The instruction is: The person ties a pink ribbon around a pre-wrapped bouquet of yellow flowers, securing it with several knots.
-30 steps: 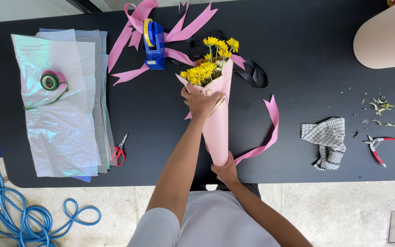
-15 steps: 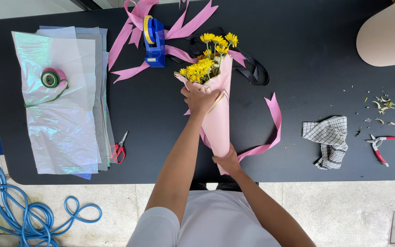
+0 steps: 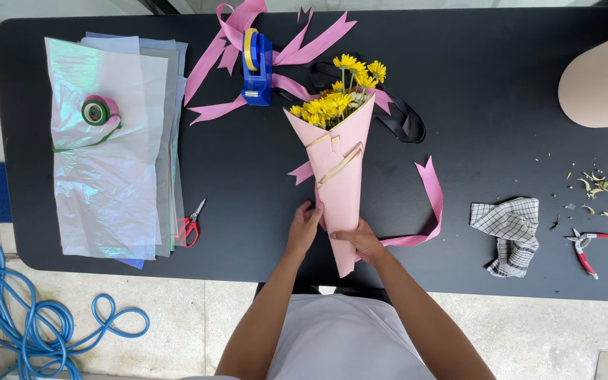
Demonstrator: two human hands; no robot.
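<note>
**At the narrow foot of the pink cone: keep the wrap tight**

At the lower end of the pink paper cone (image 3: 343, 183), both hands close in. The left hand (image 3: 304, 226) lies against the cone's left edge, fingers (image 3: 312, 210) curled narrow and pressed to the paper. The right hand (image 3: 362, 241) cups the tip from the right, fingers wrapped around it, gripping the paper.

The cone lies flat on the black desk (image 3: 494, 105), tip toward the person, mouth pointing away. Yellow flowers (image 3: 339, 95) spill from the mouth.

Judgement: the pinch belongs low, where the paper overlaps. Hold firm with the right, smooth with the left, and avoid squeezing higher up, where stems could crush.

Round the cone:
- pink ribbon (image 3: 431, 204) curls just right of it, one end running under the right hand
- black ribbon (image 3: 406, 123) loops beside the flowers, right of the mouth
- blue tape dispenser (image 3: 256, 67) up and left of the mouth, among loose pink strips
- red-handled scissors (image 3: 190, 224) left of the tip, near the iridescent sheets (image 3: 107, 176)
- green tape roll (image 3: 96, 111) on those sheets, far left
- checked cloth (image 3: 511, 232) and red pruners (image 3: 589, 246) well right
- blue hose (image 3: 29, 309) on the floor, lower left
</note>
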